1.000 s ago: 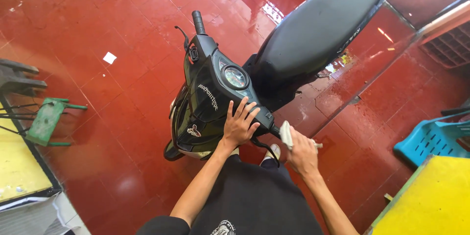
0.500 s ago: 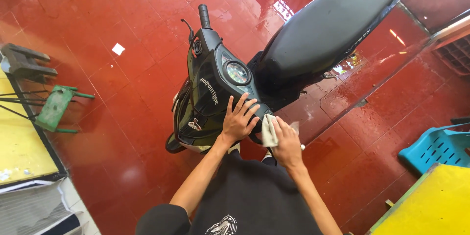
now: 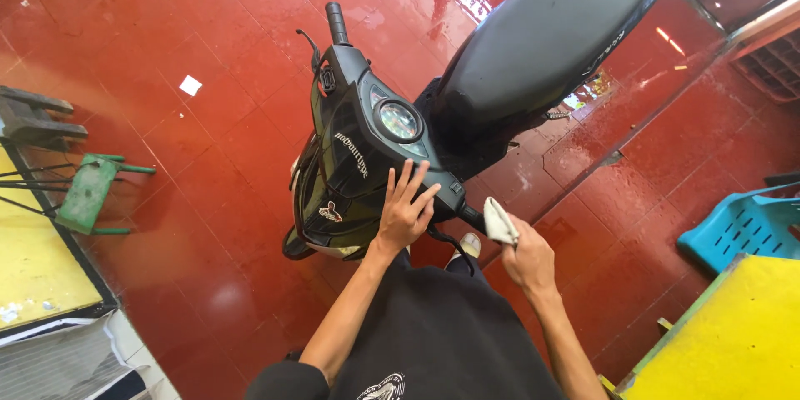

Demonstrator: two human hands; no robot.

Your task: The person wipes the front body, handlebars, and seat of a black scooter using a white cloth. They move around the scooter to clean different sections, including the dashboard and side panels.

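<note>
The left hand (image 3: 406, 210) is being pressed open and flat on the black scooter (image 3: 367, 150) at the handlebar cover, near frame centre. A pale cloth (image 3: 499, 222) is being gripped in the closed right hand (image 3: 528, 262), at 3 o'clock of the left, beside the near grip. The red tiled floor (image 3: 208, 58) is looking wet, so a slip is being risked. A blue crate (image 3: 742, 225) at 3 o'clock is appearing empty.

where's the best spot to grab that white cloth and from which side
Take the white cloth by its free upper end, coming from the handlebar side. Its lower end is already bunched in the right hand, so only that loose flap seems open to pinch.
</note>
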